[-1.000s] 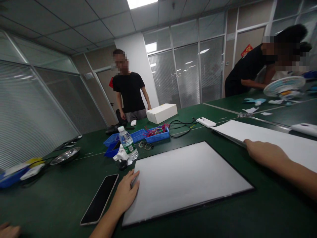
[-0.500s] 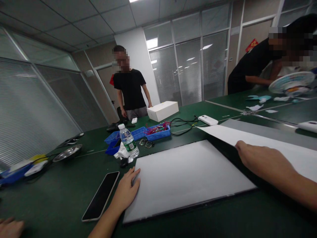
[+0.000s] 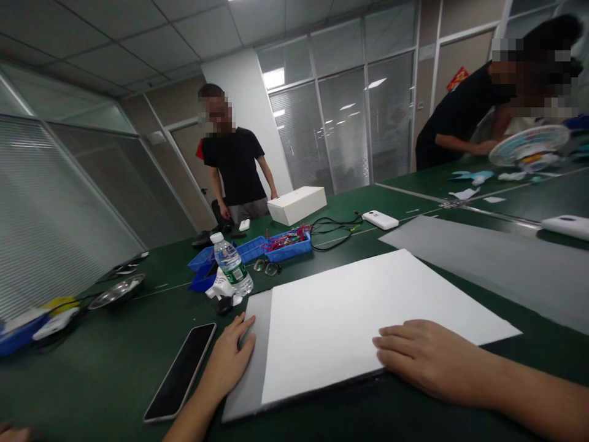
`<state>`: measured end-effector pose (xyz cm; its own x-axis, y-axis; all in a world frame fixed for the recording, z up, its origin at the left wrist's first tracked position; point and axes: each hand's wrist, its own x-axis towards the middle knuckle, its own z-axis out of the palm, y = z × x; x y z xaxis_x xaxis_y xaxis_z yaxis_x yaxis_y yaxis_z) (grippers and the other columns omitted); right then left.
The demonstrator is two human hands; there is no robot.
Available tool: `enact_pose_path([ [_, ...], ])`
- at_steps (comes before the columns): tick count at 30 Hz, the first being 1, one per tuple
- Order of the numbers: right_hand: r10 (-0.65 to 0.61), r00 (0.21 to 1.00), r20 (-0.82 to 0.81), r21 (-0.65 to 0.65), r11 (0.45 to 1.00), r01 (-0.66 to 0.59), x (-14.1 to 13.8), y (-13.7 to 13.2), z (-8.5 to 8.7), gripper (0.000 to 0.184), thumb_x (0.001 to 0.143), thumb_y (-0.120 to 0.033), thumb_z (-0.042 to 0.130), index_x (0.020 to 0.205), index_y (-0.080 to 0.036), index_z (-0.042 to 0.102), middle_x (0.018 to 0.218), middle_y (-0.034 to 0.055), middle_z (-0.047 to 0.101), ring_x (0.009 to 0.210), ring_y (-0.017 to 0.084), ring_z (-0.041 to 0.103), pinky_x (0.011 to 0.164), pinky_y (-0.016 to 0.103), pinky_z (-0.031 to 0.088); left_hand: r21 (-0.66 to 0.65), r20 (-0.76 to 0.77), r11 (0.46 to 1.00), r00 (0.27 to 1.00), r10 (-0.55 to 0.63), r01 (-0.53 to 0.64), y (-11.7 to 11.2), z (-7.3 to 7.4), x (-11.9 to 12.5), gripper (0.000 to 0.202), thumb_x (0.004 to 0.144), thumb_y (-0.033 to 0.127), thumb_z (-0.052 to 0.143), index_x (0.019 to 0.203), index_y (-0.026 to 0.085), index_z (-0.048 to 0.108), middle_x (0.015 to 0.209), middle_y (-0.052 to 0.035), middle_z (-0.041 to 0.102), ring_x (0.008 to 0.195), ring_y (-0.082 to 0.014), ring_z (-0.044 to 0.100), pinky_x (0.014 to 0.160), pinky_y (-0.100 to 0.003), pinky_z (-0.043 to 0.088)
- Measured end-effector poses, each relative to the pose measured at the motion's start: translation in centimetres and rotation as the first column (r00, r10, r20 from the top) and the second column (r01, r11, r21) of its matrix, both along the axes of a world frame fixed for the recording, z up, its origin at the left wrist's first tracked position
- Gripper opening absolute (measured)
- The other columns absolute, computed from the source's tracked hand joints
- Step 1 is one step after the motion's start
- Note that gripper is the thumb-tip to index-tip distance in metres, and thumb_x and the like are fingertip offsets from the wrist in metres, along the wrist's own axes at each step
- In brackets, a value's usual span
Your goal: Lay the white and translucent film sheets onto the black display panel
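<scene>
A flat grey panel (image 3: 251, 353) with a dark edge lies on the green table. Over most of it rests a white sheet (image 3: 340, 313), leaving a grey strip bare at the left and overhanging on the right. My left hand (image 3: 230, 353) touches the panel's left edge, fingers spread and holding nothing. Flat on the sheet near its front edge lies my right hand (image 3: 423, 356), fingers stretched out. A phone (image 3: 181, 371) with a dark screen sits left of my left forearm.
Beyond the panel stand a water bottle (image 3: 231, 264), blue trays (image 3: 289, 247) with red wires, glasses (image 3: 267, 267) and a white box (image 3: 297, 205). A grey sheet (image 3: 497, 258) lies to the right. One person stands across the table; another bends over at far right.
My right hand has brought the white sheet leftward and down onto the grey panel. It no longer grips the sheet's edge. My left hand stays at the panel's left edge.
</scene>
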<state>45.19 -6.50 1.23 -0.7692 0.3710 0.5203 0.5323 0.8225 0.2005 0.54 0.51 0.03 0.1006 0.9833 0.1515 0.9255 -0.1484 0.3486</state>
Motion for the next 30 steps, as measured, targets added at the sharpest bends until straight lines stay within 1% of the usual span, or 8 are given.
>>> enact_pose_path([
  [4,0.035,0.999,-0.027,-0.101,0.994,-0.038,0.8,0.2,0.4,0.033,0.106,-0.034,0.042,0.122,-0.021,0.069,0.124,0.0051,0.07,0.113,0.019,0.068,0.093,0.033,0.054,-0.001,-0.003,1.0,1.0,-0.004,0.004,0.1,-0.1,-0.1,0.065,0.096,0.049,0.042,0.144,0.011,0.064,0.16,-0.0172,0.048,0.15,-0.035,0.042,0.125,-0.055,0.029],
  [9,-0.235,0.971,-0.046,-0.153,0.962,0.226,4.3,3.0,-0.5,0.036,0.106,-0.037,0.045,0.124,-0.022,0.072,0.125,0.0057,0.07,0.111,0.021,0.069,0.098,0.041,0.056,-0.009,0.001,1.0,1.0,-0.003,0.003,0.1,0.0,-0.1,0.067,0.096,0.053,0.041,0.144,0.012,0.064,0.16,-0.0169,0.048,0.15,-0.0342,0.042,0.126,-0.054,0.029],
  [11,-0.364,0.931,-0.039,-0.228,0.91,0.346,6.0,4.3,-0.9,0.041,0.107,-0.042,0.041,0.122,-0.022,0.074,0.124,0.0074,0.07,0.114,0.025,0.068,0.099,0.049,0.056,-0.014,0.004,1.0,1.0,-0.001,0.001,0.1,0.1,-0.1,0.069,0.097,0.055,0.04,0.145,0.012,0.064,0.16,-0.0167,0.047,0.15,-0.0338,0.042,0.126,-0.054,0.028],
  [13,-0.473,0.881,0.008,-0.344,0.826,0.447,7.4,5.4,-1.1,0.049,0.106,-0.05,0.037,0.12,-0.022,0.076,0.127,0.0084,0.069,0.119,0.029,0.066,0.101,0.055,0.055,-0.028,0.001,1.0,1.0,0.001,0.0,0.0,0.3,0.0,0.07,0.097,0.055,0.038,0.146,0.011,0.062,0.161,-0.0172,0.046,0.151,-0.0334,0.04,0.126,-0.054,0.027],
  [15,-0.542,0.839,0.055,-0.435,0.743,0.509,8.3,6.0,-1.1,0.057,0.106,-0.057,0.034,0.122,-0.022,0.075,0.131,0.0088,0.067,0.121,0.03,0.065,0.103,0.057,0.054,-0.044,-0.001,0.999,1.0,0.002,-0.003,-0.1,0.5,0.1,0.072,0.097,0.055,0.037,0.146,0.01,0.061,0.162,-0.0177,0.044,0.152,-0.0332,0.039,0.126,-0.055,0.027],
  [17,-0.575,0.815,0.078,-0.47,0.7,0.538,8.6,6.1,-1.0,0.063,0.105,-0.062,0.031,0.128,-0.021,0.073,0.134,0.0095,0.066,0.123,0.03,0.064,0.105,0.058,0.053,-0.048,0.006,0.999,1.0,0.004,-0.004,-0.2,0.6,0.2,0.072,0.097,0.055,0.036,0.147,0.009,0.061,0.162,-0.018,0.044,0.151,-0.0334,0.039,0.126,-0.055,0.028],
  [21,-0.585,0.806,0.094,-0.462,0.691,0.556,7.6,5.7,-1.1,0.067,0.104,-0.066,0.031,0.132,-0.021,0.072,0.137,0.0099,0.064,0.126,0.032,0.062,0.107,0.06,0.051,-0.033,0.035,0.999,0.999,-0.001,0.002,-0.3,0.5,0.1,0.072,0.097,0.057,0.037,0.145,0.01,0.062,0.161,-0.0179,0.045,0.152,-0.0331,0.039,0.126,-0.055,0.026],
  [30,-0.483,0.87,0.103,-0.469,0.747,0.471,5.5,4.5,-1.1,0.056,0.105,-0.062,0.034,0.136,-0.032,0.069,0.143,0.0046,0.06,0.13,0.029,0.059,0.11,0.06,0.049,0.013,0.046,1.0,0.999,0.003,-0.004,-0.1,0.0,-0.2,0.068,0.095,0.051,0.049,0.144,0.005,0.062,0.157,-0.0211,0.05,0.149,-0.0347,0.043,0.125,-0.053,0.031],
])
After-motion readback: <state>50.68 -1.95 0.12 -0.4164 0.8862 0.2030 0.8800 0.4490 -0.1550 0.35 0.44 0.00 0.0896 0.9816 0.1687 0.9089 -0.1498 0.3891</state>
